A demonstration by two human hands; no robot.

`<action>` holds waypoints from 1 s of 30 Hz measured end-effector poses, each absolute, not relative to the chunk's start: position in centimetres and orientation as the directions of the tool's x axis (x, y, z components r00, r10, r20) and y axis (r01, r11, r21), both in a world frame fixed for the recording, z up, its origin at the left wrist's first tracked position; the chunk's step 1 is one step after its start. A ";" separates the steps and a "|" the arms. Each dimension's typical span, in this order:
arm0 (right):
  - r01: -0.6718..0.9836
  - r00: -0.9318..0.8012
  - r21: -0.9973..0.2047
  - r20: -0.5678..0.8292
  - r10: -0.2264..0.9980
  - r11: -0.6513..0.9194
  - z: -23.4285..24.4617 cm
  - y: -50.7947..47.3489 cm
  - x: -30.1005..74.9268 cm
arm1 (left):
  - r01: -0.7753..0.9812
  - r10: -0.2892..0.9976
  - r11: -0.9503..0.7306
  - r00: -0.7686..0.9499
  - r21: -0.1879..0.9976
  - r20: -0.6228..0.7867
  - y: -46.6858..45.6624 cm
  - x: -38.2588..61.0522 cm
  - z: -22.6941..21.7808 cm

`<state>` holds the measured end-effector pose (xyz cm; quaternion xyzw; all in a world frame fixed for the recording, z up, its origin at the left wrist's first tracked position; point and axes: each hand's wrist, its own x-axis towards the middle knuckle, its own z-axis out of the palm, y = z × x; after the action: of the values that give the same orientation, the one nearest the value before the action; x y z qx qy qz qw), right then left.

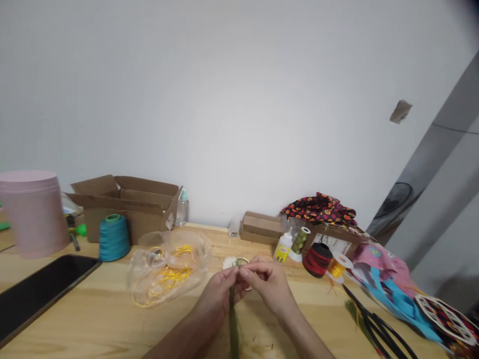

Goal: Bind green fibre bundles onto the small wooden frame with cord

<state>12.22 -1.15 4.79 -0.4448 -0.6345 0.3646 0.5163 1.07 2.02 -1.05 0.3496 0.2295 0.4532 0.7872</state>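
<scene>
Here, left hand (218, 295) and right hand (268, 282) pinch the green bundle (233, 319), grips closed; glue bottle (283, 248) label unreadable.

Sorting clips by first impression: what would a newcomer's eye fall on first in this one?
At bottom centre, the left hand and right hand meet, pinching the top of a green strand bundle above the wooden table. Next comes the clear bag of yellow rings just left of them, with a teal thread cone behind it and a pink bucket at the far left.
</scene>
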 end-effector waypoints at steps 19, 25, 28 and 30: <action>0.062 0.297 -0.962 0.271 0.916 0.265 -0.4 1.0 12.5 | -0.503 0.865 0.326 0.501 0.800 -0.037 1.7 1.8 -1.9; -0.194 0.356 -0.973 0.053 0.933 0.129 -0.2 1.0 13.0 | -0.452 0.874 0.328 0.478 0.829 -0.085 1.9 1.5 -1.3; -0.112 0.281 -0.984 0.104 0.954 0.140 -0.3 0.8 13.0 | -0.440 0.886 0.304 0.455 0.845 -0.082 2.1 1.4 -1.5; 0.021 0.195 -0.982 0.186 0.963 0.185 -0.3 0.6 12.8 | -0.410 0.886 0.273 0.459 0.870 -0.062 2.2 1.4 -1.7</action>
<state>12.79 0.59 -0.30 -0.4984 -0.4934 0.3986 0.5910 1.36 2.20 -1.65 0.4174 0.2850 0.4349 0.7453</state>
